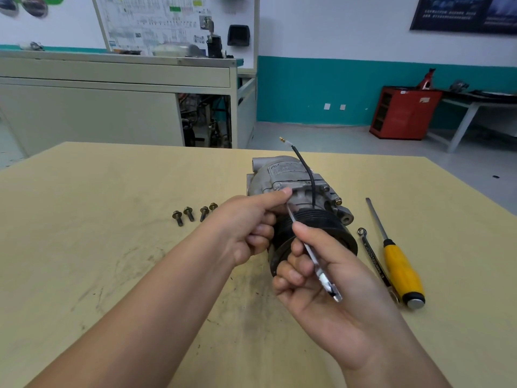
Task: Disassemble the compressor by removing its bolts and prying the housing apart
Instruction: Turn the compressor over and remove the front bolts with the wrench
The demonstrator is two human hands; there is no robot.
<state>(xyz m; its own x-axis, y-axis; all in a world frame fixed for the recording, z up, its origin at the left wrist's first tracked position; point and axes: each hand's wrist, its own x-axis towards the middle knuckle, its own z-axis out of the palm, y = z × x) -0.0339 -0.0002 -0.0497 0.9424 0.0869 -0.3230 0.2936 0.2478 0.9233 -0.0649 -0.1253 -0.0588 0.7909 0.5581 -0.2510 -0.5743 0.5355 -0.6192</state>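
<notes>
A grey metal compressor (291, 175) with a black pulley (321, 228) lies on the yellow table (112, 247), its black wire (303, 169) sticking up. My left hand (246, 228) rests against the housing, index finger stretched along its side. My right hand (321, 287) holds a thin silver tool (313, 256) whose tip points at the housing seam beside my left fingertip. Several removed bolts (193, 214) lie in a row to the left of the compressor.
A yellow-handled screwdriver (400, 264) and a slim wrench (373, 256) lie to the right of the compressor. Beyond the table stand a grey cabinet bench (112, 102), a red tool cart (402, 113) and a teal-striped wall.
</notes>
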